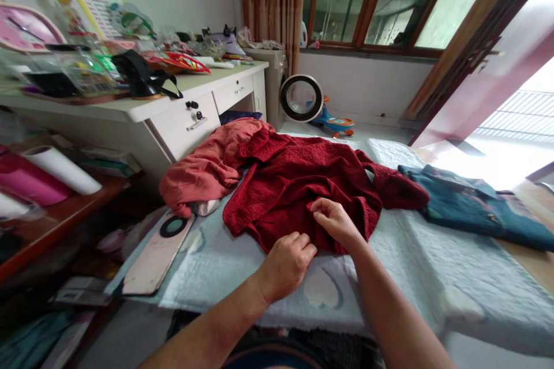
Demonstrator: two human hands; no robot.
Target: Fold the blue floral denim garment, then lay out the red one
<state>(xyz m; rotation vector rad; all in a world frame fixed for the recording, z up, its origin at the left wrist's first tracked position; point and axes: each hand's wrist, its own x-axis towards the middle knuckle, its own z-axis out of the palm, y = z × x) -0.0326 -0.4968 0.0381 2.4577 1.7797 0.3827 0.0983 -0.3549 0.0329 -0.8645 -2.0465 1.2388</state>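
A dark red long-sleeved garment (298, 179) lies spread and wrinkled on the pale blue cover (407, 277) in front of me. At its near edge, my left hand (288, 262) is closed, with its fingers curled around the cloth. My right hand (335, 219) pinches a bit of the red fabric a little farther in, lifting a small fold. One sleeve stretches out to the right, and a small white label shows close to where it starts. A salmon-coloured cloth (208, 164) is bunched against the garment's left side.
Folded blue jeans (480, 202) lie on the right. On the left is a pale flat board with a dark ring (158, 253). Beyond stand a cluttered white desk (190, 98), a washing machine with its round door (302, 98) open, and a blue-orange ride-on toy (337, 122).
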